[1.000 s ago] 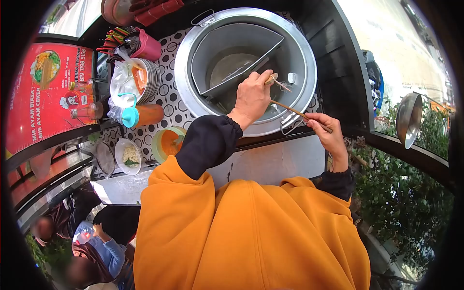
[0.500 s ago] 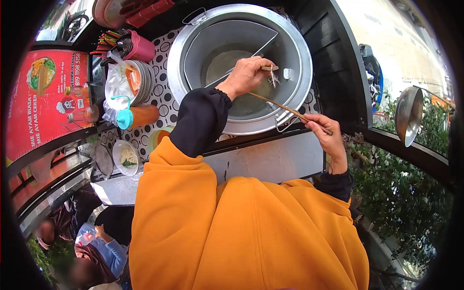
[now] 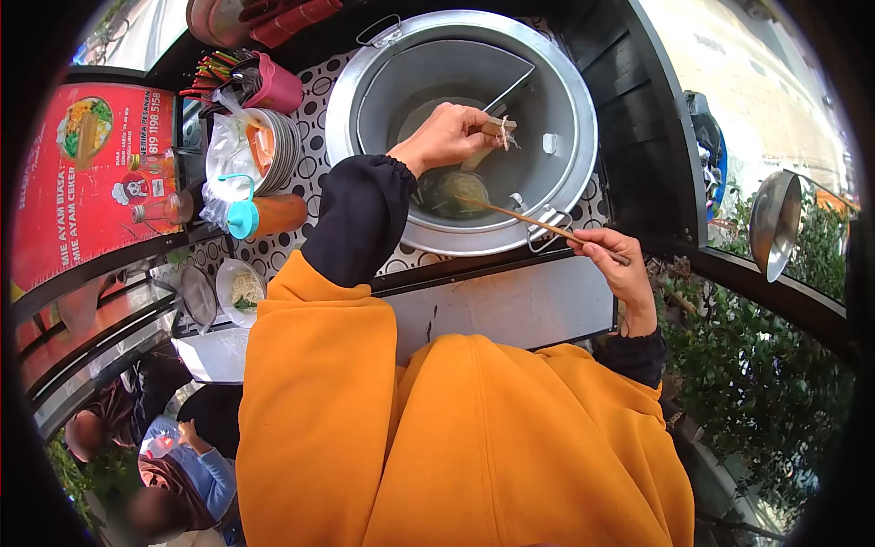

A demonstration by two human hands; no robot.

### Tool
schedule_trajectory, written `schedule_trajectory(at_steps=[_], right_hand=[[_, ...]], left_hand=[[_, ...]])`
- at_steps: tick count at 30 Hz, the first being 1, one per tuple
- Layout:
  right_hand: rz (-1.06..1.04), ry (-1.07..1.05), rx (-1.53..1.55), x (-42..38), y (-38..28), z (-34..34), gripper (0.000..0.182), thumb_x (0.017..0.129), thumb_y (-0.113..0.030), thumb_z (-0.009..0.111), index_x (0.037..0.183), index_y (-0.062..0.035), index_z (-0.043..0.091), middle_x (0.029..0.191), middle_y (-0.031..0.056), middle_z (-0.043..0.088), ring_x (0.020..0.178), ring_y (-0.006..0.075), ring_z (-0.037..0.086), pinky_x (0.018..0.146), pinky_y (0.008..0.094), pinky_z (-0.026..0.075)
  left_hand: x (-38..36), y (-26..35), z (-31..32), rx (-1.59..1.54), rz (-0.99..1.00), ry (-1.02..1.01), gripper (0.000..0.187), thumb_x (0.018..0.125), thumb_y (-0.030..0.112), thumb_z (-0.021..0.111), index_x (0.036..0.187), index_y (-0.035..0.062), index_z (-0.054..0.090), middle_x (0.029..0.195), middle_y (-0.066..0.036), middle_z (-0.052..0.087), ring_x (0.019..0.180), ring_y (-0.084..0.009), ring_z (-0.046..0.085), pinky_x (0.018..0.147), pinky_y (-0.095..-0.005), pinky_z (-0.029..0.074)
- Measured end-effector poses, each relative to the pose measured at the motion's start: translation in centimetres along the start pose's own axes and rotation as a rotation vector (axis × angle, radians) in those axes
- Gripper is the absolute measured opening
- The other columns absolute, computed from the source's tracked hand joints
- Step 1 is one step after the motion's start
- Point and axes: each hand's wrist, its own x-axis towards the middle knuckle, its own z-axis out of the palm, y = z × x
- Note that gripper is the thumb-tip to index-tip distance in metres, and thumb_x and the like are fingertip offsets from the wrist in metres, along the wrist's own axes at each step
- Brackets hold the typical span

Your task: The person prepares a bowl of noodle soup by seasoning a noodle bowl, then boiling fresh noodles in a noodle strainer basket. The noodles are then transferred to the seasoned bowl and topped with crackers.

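Note:
Over the large metal pot (image 3: 335,137), my left hand (image 3: 447,137) is closed around a pale wooden handle (image 3: 499,126) with frayed string tied at its end. Below it, a round mesh strainer (image 3: 458,193) sits in the cloudy water; its join to the handle is partly hidden by my hand. My right hand (image 3: 620,264), past the pot's lower right rim, grips long wooden chopsticks (image 3: 529,219). Their tips reach into the strainer. Whether it is one stick or two together is hard to see.
A metal divider (image 3: 510,87) crosses the pot. To the left stand stacked plates (image 3: 287,150), an orange sauce bottle (image 3: 278,215), a pink utensil holder (image 3: 278,84) and a bowl of noodles with greens (image 3: 241,292). A metal ladle or pan (image 3: 775,226) hangs at right. Two people sit lower left.
My left hand has shifted slightly, and the strainer now shows in the water beneath it. The chopstick tips have moved down into the strainer. The view has shifted a little.

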Motion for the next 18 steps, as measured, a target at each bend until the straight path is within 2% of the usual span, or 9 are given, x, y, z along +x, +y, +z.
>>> schedule_trajectory(at_steps=[3, 7, 8, 11, 13, 14, 18], right_hand=[[-0.006, -0.011, 0.029, 0.0, 0.2, 0.0, 0.022, 0.091, -0.006, 0.059, 0.11, 0.004, 0.063, 0.099, 0.012, 0.068, 0.09, 0.0141, 0.064, 0.08, 0.0239, 0.051], [-0.041, 0.055, 0.067, -0.2, 0.3, 0.0, 0.022, 0.093, -0.008, 0.057, 0.111, 0.0035, 0.062, 0.097, 0.0118, 0.068, 0.088, 0.0138, 0.065, 0.079, 0.0245, 0.052], [-0.06, 0.084, 0.07, -0.3, 0.4, 0.0, 0.023, 0.093, -0.009, 0.057, 0.111, 0.0033, 0.062, 0.096, 0.0115, 0.068, 0.087, 0.0137, 0.065, 0.078, 0.0245, 0.052], [-0.096, 0.167, 0.081, -0.6, 0.7, 0.1, 0.023, 0.095, -0.012, 0.055, 0.11, 0.0027, 0.063, 0.093, 0.0105, 0.069, 0.084, 0.0131, 0.065, 0.076, 0.024, 0.052], [-0.144, 0.191, 0.097, -1.0, 0.5, 0.6, 0.023, 0.095, -0.013, 0.054, 0.109, 0.0024, 0.064, 0.092, 0.01, 0.069, 0.082, 0.0126, 0.065, 0.075, 0.0238, 0.052], [-0.169, 0.203, 0.106, -1.2, 0.4, 1.0, 0.023, 0.095, -0.014, 0.053, 0.108, 0.0023, 0.064, 0.091, 0.0097, 0.069, 0.081, 0.0124, 0.065, 0.075, 0.0237, 0.052], [-0.241, 0.264, 0.149, -2.4, 0.1, 2.6, 0.024, 0.096, -0.014, 0.053, 0.107, 0.002, 0.065, 0.09, 0.0095, 0.069, 0.08, 0.0118, 0.065, 0.074, 0.024, 0.052]], left_hand=[[0.5, 0.5, -0.3, 0.024, -0.05, 0.073, 0.02, 0.082, 0.013, 0.068, 0.099, 0.0025, 0.069, 0.085, -0.01, 0.07, 0.072, -0.0142, 0.062, 0.07, -0.0271, 0.049], [0.1, 2.8, -2.3, 0.208, -0.028, 0.139, 0.021, 0.083, 0.013, 0.066, 0.1, 0.0035, 0.069, 0.084, -0.009, 0.07, 0.072, -0.0128, 0.061, 0.07, -0.0276, 0.049], [-0.5, 3.4, -2.7, 0.209, 0.076, 0.183, 0.022, 0.085, 0.015, 0.065, 0.106, 0.0063, 0.068, 0.086, -0.007, 0.069, 0.073, -0.0109, 0.06, 0.069, -0.0274, 0.049], [-3.2, 7.5, -4.6, 0.125, 0.068, 0.282, 0.025, 0.089, 0.015, 0.063, 0.113, 0.0091, 0.066, 0.09, -0.004, 0.068, 0.076, -0.0089, 0.06, 0.068, -0.0259, 0.049], [-5.5, 9.4, -5.8, 0.195, 0.086, 0.357, 0.025, 0.092, 0.015, 0.061, 0.117, 0.0121, 0.065, 0.093, -0.001, 0.067, 0.077, -0.0075, 0.059, 0.068, -0.0247, 0.05], [-6.9, 10.9, -5.9, 0.179, 0.172, 0.456, 0.023, 0.091, 0.016, 0.062, 0.111, 0.0061, 0.066, 0.084, -0.005, 0.068, 0.074, -0.0097, 0.063, 0.067, -0.0241, 0.049], [-13.0, 13.7, -6.7, 0.062, 0.122, 0.703, 0.025, 0.094, 0.018, 0.057, 0.113, 0.0042, 0.063, 0.092, -0.003, 0.066, 0.079, -0.007, 0.063, 0.066, -0.02, 0.053]])
